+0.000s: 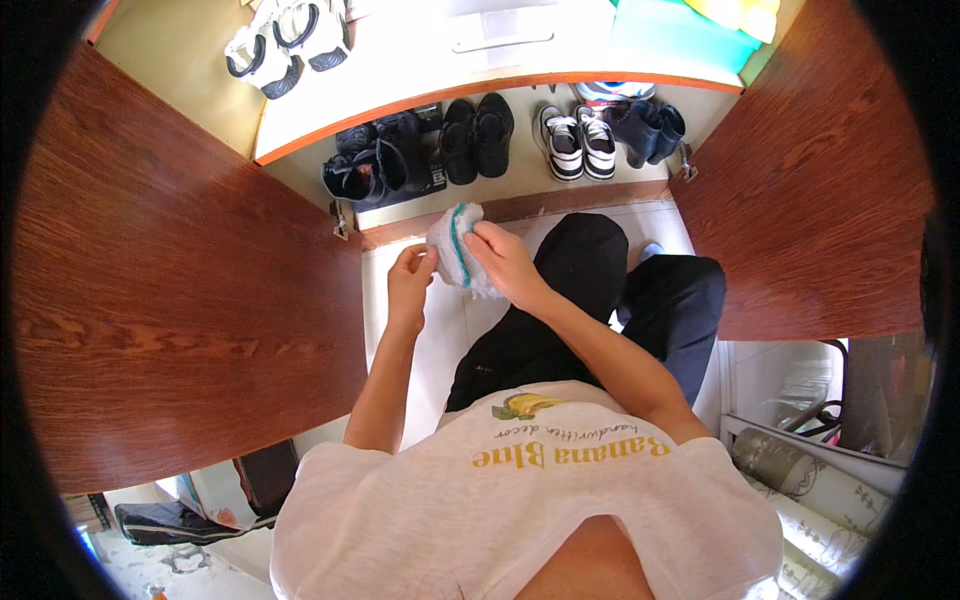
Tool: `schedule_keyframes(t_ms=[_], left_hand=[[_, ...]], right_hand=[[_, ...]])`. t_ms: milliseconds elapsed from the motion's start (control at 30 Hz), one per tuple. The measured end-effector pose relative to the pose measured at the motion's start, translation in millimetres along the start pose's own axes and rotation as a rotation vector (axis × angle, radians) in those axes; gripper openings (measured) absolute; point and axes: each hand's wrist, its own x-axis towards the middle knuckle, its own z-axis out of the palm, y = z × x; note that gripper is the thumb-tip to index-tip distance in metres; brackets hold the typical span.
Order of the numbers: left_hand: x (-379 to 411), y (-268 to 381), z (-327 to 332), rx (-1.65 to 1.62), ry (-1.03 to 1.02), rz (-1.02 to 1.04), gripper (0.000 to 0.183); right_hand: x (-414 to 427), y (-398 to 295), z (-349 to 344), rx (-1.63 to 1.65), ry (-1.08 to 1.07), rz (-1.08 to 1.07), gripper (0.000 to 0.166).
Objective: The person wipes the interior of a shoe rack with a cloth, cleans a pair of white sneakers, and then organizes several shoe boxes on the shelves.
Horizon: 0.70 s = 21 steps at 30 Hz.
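Observation:
A crumpled white cloth (451, 262) with a teal stripe is held up between my two hands, above the light floor tiles. My right hand (504, 261) grips its right side, thumb on top near the stripe. On the other side, my left hand (412, 279) pinches the left edge between thumb and fingers. Beyond the cloth is a shoe cabinet's lower shelf (517, 193). Black shoes (475, 139) stand on it, with black-and-white sneakers (579, 144) to their right. Part of the cloth is hidden behind my right hand.
Open wooden doors flank me, one left (195, 300) and one right (817, 195). Black boots (360, 176) and dark ankle boots (652, 133) share the lower shelf. White shoes (289, 45) and a teal box (675, 37) sit on the upper shelf (420, 82). My knees (581, 247) are close below my hands.

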Motion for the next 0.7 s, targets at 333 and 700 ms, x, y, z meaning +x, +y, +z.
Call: schedule_keyframes(t_ms=[333,700], left_hand=[[-35,-13,0,-0.828,-0.169,-0.389,0.064],[47,35,-65,-0.842,0.190,0.255,0.040]], right_hand=[[-13,-2,32,0.239,-0.227,0.342,0.020],[-24,33,4,0.387,-0.231,0.439,0.023]])
